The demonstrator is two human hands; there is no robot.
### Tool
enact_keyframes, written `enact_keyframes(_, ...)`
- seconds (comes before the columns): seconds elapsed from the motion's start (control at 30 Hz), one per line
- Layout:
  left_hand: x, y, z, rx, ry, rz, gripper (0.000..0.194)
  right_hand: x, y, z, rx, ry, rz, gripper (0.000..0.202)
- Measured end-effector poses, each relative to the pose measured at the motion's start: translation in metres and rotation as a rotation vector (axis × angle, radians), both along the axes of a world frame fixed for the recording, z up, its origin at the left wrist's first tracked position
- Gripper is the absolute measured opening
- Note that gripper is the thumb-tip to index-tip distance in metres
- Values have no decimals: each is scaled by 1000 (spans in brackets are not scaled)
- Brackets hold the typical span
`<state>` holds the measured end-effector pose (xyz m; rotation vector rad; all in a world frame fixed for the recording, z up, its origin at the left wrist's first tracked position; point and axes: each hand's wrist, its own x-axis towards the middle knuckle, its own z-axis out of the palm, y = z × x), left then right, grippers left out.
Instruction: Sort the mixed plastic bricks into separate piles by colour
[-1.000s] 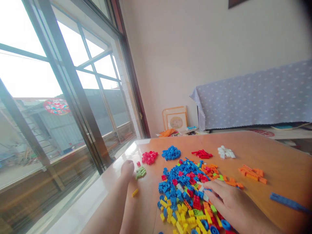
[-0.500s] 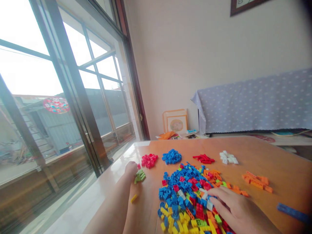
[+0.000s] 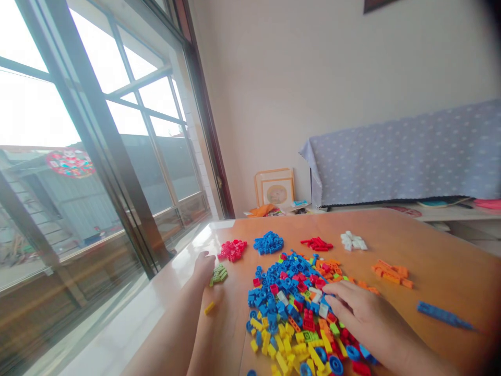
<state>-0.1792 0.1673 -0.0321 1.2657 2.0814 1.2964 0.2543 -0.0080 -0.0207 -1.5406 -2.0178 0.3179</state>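
Note:
My left hand [image 3: 204, 265] reaches to the far left of the table, beside a small green brick pile [image 3: 219, 274] and near a pink-red pile [image 3: 233, 250]. Its fingers look apart, with nothing seen in them. My right hand [image 3: 352, 303] rests at the right side of the large mixed pile [image 3: 289, 308] of blue, yellow, red and orange bricks. Its thumb and forefinger touch bricks there; whether they grip one is too small to tell. A single yellow brick [image 3: 210, 308] lies below the green pile.
Along the back of the table are blue [image 3: 268, 243], red [image 3: 317, 244] and white [image 3: 353, 241] brick piles. Orange bricks [image 3: 392, 273] and a long blue piece [image 3: 445, 315] lie to the right. A window stands at the left.
The view has shifted slightly, so the scene sits further left. My left hand has opened, and a pink-red brick that was beside it now appears with the pink-red pile. My right hand stays at the mixed pile.

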Motion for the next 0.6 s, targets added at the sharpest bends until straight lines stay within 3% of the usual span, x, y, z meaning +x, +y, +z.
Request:
enact_keyframes(0.1, 5, -6, 6, 18, 13, 1, 37, 0, -2, 5, 14, -8, -25, 35)
enact_keyframes(0.23, 29, -22, 19, 85, 28, -95, 36, -1, -3, 6, 11, -39, -35, 36)
enact_keyframes(0.47, 83, -71, 43, 98, 38, -357, 39, -4, -6, 7, -61, -74, -16, 31)
enact_keyframes(0.6, 109, -97, 48, 97, 75, -418, 34, -6, -8, 7, -86, -88, 1, 27)
